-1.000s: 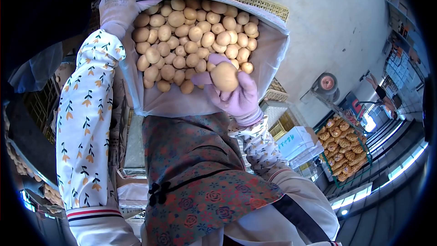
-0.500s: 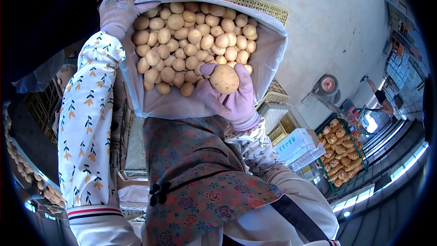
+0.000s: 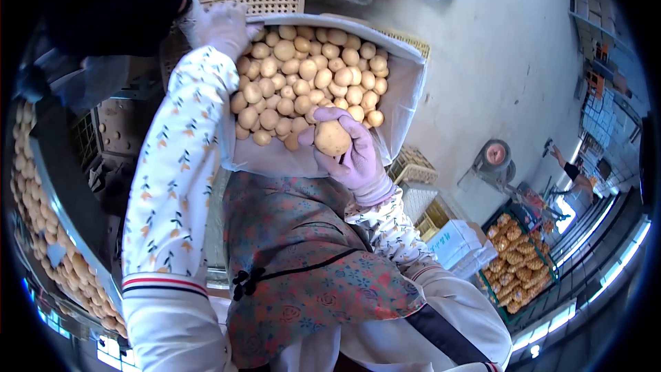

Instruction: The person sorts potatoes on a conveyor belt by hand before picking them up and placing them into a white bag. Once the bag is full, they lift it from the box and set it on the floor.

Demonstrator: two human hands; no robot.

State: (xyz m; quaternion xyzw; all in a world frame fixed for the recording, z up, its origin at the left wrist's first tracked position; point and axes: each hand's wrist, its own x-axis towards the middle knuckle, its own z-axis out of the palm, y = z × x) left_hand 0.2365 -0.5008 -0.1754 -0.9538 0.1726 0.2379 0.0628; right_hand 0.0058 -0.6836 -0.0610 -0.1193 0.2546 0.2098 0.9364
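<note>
Many potatoes (image 3: 303, 79) fill a crate with a pale plastic liner (image 3: 403, 100) in front of my body. My right hand (image 3: 361, 165), in a lilac glove, has its fingers curled round one larger potato (image 3: 332, 138) above the near side of the crate. My left hand (image 3: 226, 31), gloved too, grips the crate's rim (image 3: 265, 21) at the far left corner. The floral apron (image 3: 310, 262) lies right below the crate's near edge.
A co-worker's gloved hand (image 3: 191, 19) and dark sleeve are beside my left hand. Perforated crates (image 3: 275, 1) stand beyond. A belt-like surface with potatoes (image 3: 55, 227) runs at left. Bagged potatoes (image 3: 516, 258), a white box (image 3: 451, 244) and a wheeled cart (image 3: 496, 155) are at right.
The view has shifted, showing more of the potatoes at left. My right hand still holds the potato, now slightly lower and turned. My left hand stays on the crate's rim.
</note>
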